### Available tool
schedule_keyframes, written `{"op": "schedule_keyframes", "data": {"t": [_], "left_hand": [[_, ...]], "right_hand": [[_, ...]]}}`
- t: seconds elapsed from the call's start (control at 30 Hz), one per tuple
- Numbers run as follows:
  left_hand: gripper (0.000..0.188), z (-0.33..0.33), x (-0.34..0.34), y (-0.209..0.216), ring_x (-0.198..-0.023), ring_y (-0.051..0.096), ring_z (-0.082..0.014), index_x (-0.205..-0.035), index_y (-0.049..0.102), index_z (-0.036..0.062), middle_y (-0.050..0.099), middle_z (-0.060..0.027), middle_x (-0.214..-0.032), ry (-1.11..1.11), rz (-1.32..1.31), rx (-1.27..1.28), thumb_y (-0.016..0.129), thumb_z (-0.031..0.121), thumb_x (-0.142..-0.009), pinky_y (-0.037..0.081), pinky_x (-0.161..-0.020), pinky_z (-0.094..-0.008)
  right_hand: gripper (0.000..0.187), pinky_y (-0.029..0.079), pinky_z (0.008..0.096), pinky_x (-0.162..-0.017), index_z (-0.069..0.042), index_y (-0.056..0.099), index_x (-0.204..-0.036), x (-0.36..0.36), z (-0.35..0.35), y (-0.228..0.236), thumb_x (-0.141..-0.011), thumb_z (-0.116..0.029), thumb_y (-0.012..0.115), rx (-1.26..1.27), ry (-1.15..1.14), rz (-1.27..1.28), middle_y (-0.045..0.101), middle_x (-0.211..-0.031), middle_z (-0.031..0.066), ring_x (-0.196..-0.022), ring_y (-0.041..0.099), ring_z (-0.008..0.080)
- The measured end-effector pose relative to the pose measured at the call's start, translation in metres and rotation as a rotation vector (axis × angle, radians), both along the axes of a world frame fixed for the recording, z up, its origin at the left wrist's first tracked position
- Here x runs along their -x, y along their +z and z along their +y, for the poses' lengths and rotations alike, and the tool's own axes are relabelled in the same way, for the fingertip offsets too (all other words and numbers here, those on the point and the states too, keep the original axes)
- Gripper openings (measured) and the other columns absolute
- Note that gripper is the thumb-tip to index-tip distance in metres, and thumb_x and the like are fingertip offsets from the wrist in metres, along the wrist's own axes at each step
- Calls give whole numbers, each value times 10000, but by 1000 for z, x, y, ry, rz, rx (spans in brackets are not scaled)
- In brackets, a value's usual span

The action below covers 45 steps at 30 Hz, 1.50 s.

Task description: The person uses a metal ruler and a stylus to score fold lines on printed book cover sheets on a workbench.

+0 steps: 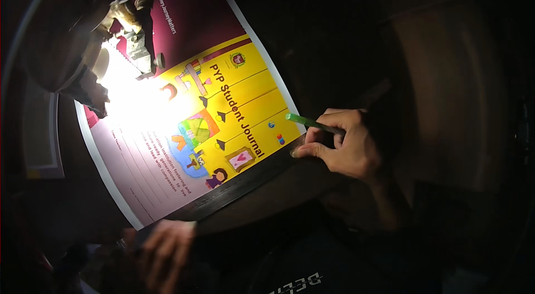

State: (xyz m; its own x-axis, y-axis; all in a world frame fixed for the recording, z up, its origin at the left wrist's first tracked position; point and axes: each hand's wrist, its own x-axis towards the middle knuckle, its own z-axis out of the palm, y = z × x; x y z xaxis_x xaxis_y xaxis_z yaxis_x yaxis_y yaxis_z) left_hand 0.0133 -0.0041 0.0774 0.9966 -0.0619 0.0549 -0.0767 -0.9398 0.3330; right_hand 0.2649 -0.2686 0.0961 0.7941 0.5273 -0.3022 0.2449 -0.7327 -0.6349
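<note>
A large printed cover sheet (pixel 239 93), yellow, maroon and pale pink with cartoon drawings and a white margin, lies slanted in front of me. My right hand (pixel 348 146) is at its right-hand corner, thumb and forefinger closed near the edge. A green pen (pixel 312 123) sticks out from between the fingers of that hand and points left over the sheet. At the sheet's lower corner is my left hand (pixel 164 255), blurred, its fingers pointing down. Whether it holds anything is not clear.
A dark machine head (pixel 72 43) with metal parts and a small knob (pixel 160 60) stands over the sheet's left side. A bright light there washes out the print. A dark straight bar (pixel 239 196) runs along the sheet's near edge. Another pale-bordered sheet (pixel 42 143) shows at far left.
</note>
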Motion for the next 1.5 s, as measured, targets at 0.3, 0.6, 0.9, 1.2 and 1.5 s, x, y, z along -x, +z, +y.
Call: {"op": "schedule_keyframes", "data": {"t": [0.3,0.6,0.9,1.2,1.5], "left_hand": [[672,-141,-80,-11,-1349,306,-257,-1526,409,185,380,-70,-1506,161,209,65,578,500,-958,222,-1126,-456],[673,-163,-84,-18,-1378,274,-350,-1527,402,202,335,-135,-1497,269,255,66,616,420,-927,187,-1169,-548],[613,-172,-86,-11,-1356,307,-267,-1496,468,268,396,-47,-1471,358,273,68,611,485,-941,195,-1180,-474],[582,-163,-85,-27,-1358,296,-263,-1459,518,297,402,-28,-1469,368,259,59,631,492,-923,182,-1189,-465],[555,-163,-84,-32,-1350,306,-255,-1439,542,319,408,1,-1470,379,236,48,639,482,-917,187,-1185,-460]], "right_hand": [[189,521,256,-722,-26,678,-827,-11,-16,-22,-772,-75,853,-62,157,54,676,-807,49,-767,690,125],[243,541,300,-761,-46,617,-1058,-53,-19,-23,-983,-277,638,-776,149,488,641,-936,108,-845,644,151],[229,578,283,-837,-24,633,-884,-50,-10,-44,-779,125,770,-738,391,380,670,-891,81,-894,696,151],[248,573,291,-782,-19,615,-902,-56,-2,-68,-782,147,755,-767,480,234,656,-844,90,-829,681,172],[248,569,302,-758,-10,630,-879,-55,1,-75,-758,166,756,-812,522,145,645,-844,82,-808,685,190]]}}
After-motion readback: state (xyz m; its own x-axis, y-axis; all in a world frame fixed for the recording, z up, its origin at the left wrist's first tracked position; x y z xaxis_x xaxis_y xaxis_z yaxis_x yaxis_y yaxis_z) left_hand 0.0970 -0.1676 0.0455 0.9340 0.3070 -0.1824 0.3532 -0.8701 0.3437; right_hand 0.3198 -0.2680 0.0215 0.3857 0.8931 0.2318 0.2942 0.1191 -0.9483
